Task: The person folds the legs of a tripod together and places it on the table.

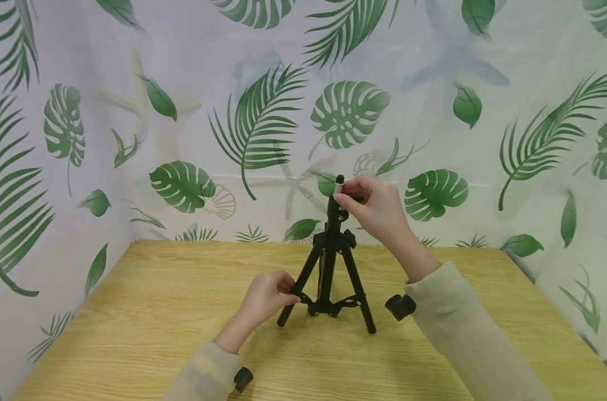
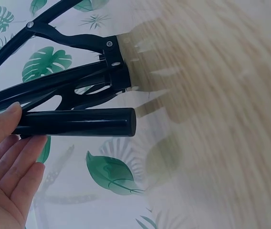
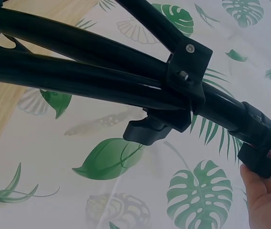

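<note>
A small black tripod stands upright on the wooden table with its legs spread. My left hand pinches its left leg between thumb and fingers, close to where the spreader brace joins. At the top, my right hand pinches the pale tip of the centre column, just below a small black end cap. Seen from the right wrist, the right fingers lie beside a black clamp knob near the column's upper end. A second knob juts from the leg collar.
The yellow wood-grain table extends on both sides of the tripod. Behind it and at both sides hangs a white leaf-print backdrop. A black wrist mount sticks out from the right sleeve, another from the left.
</note>
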The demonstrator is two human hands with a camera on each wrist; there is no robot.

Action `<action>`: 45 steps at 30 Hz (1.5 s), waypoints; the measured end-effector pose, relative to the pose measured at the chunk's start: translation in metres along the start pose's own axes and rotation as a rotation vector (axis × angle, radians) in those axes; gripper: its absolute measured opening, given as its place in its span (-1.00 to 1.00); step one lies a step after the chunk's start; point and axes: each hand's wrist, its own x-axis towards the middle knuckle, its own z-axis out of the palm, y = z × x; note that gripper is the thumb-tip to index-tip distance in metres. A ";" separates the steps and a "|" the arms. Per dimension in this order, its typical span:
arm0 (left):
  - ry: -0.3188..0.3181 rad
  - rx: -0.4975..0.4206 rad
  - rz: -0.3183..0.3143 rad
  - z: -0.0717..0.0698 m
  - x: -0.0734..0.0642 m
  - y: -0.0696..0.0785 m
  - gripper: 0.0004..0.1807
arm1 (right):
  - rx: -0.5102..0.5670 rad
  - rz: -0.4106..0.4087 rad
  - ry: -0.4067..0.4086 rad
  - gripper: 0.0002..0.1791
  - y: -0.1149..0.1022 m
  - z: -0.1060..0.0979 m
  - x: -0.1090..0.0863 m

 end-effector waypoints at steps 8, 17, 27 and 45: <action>0.018 -0.011 -0.007 0.001 0.002 -0.001 -0.79 | 0.009 0.006 -0.008 -0.82 -0.001 0.001 0.001; 0.039 -0.057 0.033 0.001 0.002 0.002 -0.80 | 0.005 0.019 -0.006 -0.82 0.001 0.001 0.001; 0.038 -0.072 -0.022 0.004 0.006 0.002 -0.79 | 0.012 0.006 -0.002 -0.83 0.002 0.001 0.002; 0.056 -0.085 -0.041 0.009 0.011 0.003 -0.77 | 0.010 0.006 0.003 -0.82 0.004 0.001 0.002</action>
